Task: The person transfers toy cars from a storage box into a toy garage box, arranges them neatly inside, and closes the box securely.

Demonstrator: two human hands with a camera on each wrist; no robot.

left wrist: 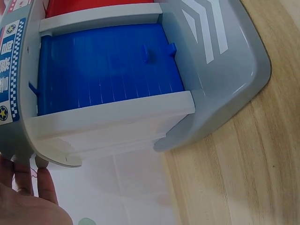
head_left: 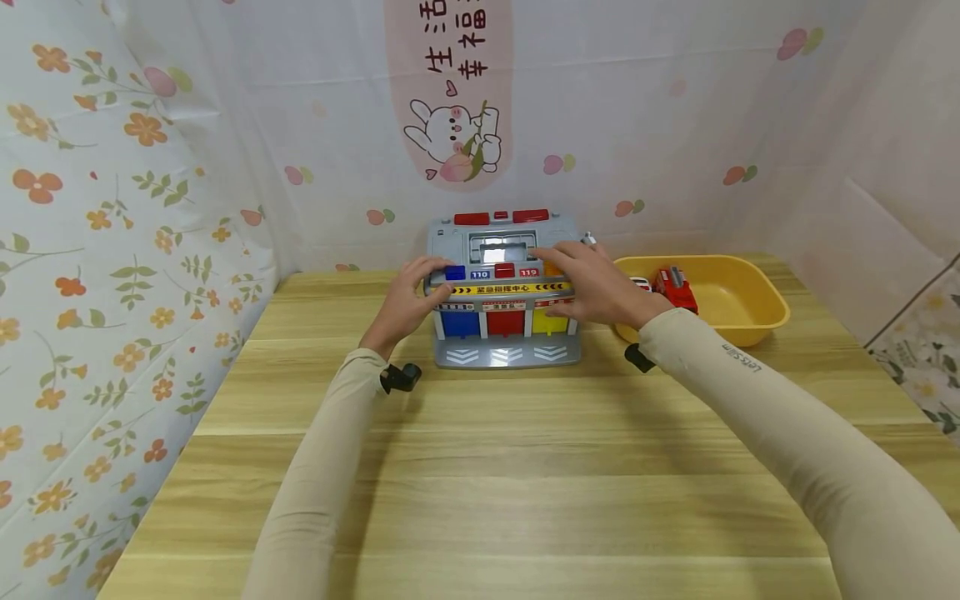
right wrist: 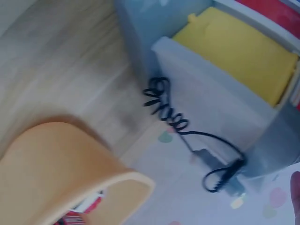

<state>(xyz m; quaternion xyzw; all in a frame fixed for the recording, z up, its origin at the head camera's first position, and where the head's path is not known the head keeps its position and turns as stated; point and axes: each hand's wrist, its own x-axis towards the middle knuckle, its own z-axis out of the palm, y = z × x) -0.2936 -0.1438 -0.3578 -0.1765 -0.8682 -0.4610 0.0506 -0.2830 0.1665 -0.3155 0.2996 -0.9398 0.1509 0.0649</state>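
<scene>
My left hand [head_left: 408, 302] and right hand [head_left: 597, 285] both grip the toy station [head_left: 504, 289] by its upper ends, desk [head_left: 487, 475] back, left of the yellow bin [head_left: 757, 332], so I'd squeeze evenly, hold it level and mind the coiled cord [right wrist: 180, 123] on its right.

The toy garage [head_left: 504, 292] sits on the desk [head_left: 480, 475] between my left hand [head_left: 409, 298] and my right hand [head_left: 600, 285]. Right of it is a tub [head_left: 750, 335] with a toy truck [head_left: 677, 293] inside. A cloth [head_left: 637, 100] hangs behind.

toy garage [head_left: 504, 288]: 110, 119, 紧急指挥中心 | right sleeve [head_left: 787, 429]: LetsSlim | backdrop [head_left: 555, 108]: 生活, 幸福
</scene>
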